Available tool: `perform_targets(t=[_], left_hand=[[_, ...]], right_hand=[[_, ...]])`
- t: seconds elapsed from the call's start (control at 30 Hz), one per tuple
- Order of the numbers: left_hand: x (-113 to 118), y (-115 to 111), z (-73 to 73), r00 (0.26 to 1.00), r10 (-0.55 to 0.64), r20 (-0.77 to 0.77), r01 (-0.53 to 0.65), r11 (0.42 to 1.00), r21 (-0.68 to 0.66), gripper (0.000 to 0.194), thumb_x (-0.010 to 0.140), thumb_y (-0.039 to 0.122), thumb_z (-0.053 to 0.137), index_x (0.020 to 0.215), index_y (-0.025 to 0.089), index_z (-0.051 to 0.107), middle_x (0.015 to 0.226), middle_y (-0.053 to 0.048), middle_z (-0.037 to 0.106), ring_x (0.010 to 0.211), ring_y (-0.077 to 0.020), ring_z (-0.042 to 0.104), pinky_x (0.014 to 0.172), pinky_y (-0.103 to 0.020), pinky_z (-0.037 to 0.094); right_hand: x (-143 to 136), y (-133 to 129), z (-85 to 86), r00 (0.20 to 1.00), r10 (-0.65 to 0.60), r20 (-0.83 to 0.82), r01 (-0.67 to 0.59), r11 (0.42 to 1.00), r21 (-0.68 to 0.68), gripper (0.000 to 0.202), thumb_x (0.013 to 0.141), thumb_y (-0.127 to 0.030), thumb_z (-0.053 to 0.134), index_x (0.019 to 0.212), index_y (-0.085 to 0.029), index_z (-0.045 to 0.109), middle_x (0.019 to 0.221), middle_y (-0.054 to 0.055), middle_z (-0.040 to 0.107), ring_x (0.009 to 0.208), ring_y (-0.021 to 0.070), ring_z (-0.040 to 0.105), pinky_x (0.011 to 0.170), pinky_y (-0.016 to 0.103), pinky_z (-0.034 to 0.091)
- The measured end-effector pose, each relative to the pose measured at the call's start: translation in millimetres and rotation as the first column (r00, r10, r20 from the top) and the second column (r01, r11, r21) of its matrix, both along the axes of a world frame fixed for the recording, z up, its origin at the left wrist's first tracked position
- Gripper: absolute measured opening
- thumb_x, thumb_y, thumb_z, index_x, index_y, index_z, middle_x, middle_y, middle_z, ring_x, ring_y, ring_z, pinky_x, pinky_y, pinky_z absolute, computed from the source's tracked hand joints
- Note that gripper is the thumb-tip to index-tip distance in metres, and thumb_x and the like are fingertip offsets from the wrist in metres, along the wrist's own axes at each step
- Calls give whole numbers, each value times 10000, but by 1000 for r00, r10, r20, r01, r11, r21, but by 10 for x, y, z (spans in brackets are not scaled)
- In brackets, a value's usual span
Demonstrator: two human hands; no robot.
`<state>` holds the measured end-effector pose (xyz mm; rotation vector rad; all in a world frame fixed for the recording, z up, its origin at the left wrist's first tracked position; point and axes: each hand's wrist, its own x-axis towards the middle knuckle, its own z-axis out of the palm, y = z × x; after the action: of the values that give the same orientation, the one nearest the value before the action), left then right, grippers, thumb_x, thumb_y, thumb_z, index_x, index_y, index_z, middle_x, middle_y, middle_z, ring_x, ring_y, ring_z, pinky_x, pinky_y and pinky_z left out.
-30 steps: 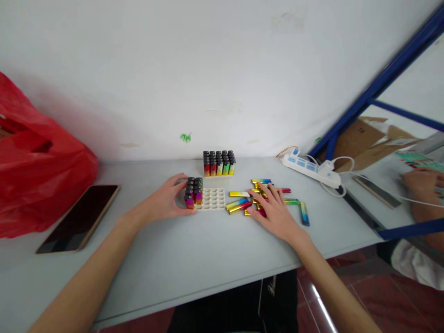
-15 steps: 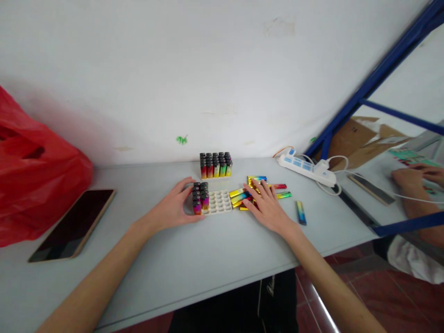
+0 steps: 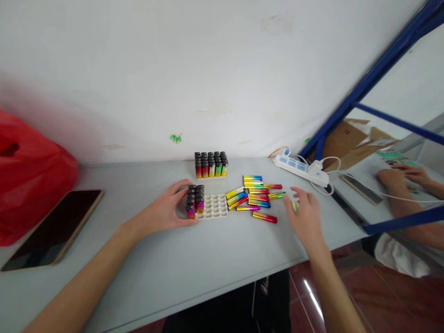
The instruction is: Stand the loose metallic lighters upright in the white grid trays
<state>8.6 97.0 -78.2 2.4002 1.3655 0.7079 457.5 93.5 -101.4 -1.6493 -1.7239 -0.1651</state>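
My left hand (image 3: 171, 208) grips the left end of a white tray (image 3: 217, 207) with round sockets, thumb in front and fingers behind. Upright lighters (image 3: 200, 203) with black tops and purple-red bodies fill the tray's left columns; the sockets to their right show bare. Right of the tray lies a loose pile of shiny multicoloured lighters (image 3: 258, 198), on which I see no black tops. Off the pile's right side, my right hand (image 3: 305, 215) is closed, slightly blurred, with a pale yellow-green piece of a lighter (image 3: 294, 206) showing between its fingers.
A full block of upright lighters (image 3: 211, 165) stands by the wall. A white power strip (image 3: 301, 169) with cables lies at the back right, beside a blue metal frame (image 3: 347, 111). At left are a phone (image 3: 58, 226) and a red plastic bag (image 3: 31, 180). Another person's hands (image 3: 402, 175) rest beyond the frame.
My right hand has moved right, off the loose pile, and closed on the lighter that lay apart there. The pile is more spread out. My left hand stays on the tray.
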Motion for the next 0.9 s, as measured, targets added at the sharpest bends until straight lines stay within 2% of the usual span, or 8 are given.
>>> perform_targets(t=[0.1, 0.2, 0.4, 0.47, 0.57, 0.73, 0.8, 0.9], left_hand=[[1, 3, 17, 1000, 5, -6, -5, 1000, -7, 651, 712, 624, 893, 1213, 243, 726, 1567, -165, 609, 1423, -437, 633, 1256, -579, 534], [-44, 13, 42, 999, 24, -43, -24, 1000, -2, 640, 699, 634, 892, 1169, 231, 730, 1568, -168, 614, 1427, -433, 632, 1248, -561, 543], [-195, 46, 57, 993, 94, -71, -93, 995, 20, 678, 711, 673, 867, 1172, 208, 690, 1531, -179, 640, 1438, -414, 625, 1275, -530, 510], [-195, 53, 32, 992, 111, -61, -109, 994, 29, 712, 718, 680, 868, 1208, 197, 685, 1546, -180, 628, 1437, -429, 622, 1278, -561, 503], [-125, 56, -20, 993, 112, -38, -110, 993, 38, 745, 710, 698, 887, 1210, 184, 686, 1577, -190, 596, 1435, -465, 613, 1280, -598, 496], [60, 21, -49, 995, 101, 11, -101, 994, 37, 694, 728, 662, 905, 1215, 223, 678, 1591, -177, 585, 1450, -456, 600, 1281, -596, 509], [117, -3, -34, 997, 77, 14, -77, 996, 38, 670, 748, 628, 909, 1215, 213, 669, 1592, -191, 576, 1461, -438, 590, 1290, -597, 498], [173, -35, -19, 999, 50, 7, -51, 998, 48, 646, 778, 608, 908, 1211, 201, 656, 1590, -195, 567, 1478, -416, 573, 1289, -617, 487]], right_hand=[[368, -97, -136, 994, -73, 86, 83, 989, -120, 622, 1039, -621, 518, 1367, -115, 665, 1017, 198, 706, 973, 381, 658, 917, 545, 545], [537, -122, -230, 997, -57, 50, 69, 959, -275, 502, 1004, -583, 522, 1211, -160, 696, 910, 139, 704, 837, 329, 666, 807, 471, 542], [456, -28, -108, 958, -53, -281, -28, 960, -277, 513, 854, -660, 694, 1068, -199, 756, 965, 121, 763, 802, 283, 703, 783, 444, 548], [311, 17, -12, 865, -4, -501, -121, 969, -216, 516, 785, -650, 812, 1047, -207, 771, 1011, 109, 782, 809, 261, 704, 771, 422, 561], [-19, 80, 152, 613, 123, -780, -291, 953, -79, 476, 737, -571, 933, 1033, -227, 788, 1025, 77, 782, 897, 247, 711, 812, 398, 586], [-631, 191, 412, 207, 197, -958, -490, 869, 73, 416, 757, -540, 966, 981, -248, 771, 945, 35, 742, 884, 219, 711, 800, 370, 616], [-832, 247, 493, 118, 194, -974, -533, 840, 102, 466, 753, -605, 957, 965, -241, 758, 926, 36, 734, 866, 215, 707, 774, 356, 616], [-1079, 330, 602, 78, 212, -974, -602, 789, 123, 519, 795, -704, 900, 917, -230, 727, 891, 32, 706, 812, 187, 673, 711, 315, 592]])
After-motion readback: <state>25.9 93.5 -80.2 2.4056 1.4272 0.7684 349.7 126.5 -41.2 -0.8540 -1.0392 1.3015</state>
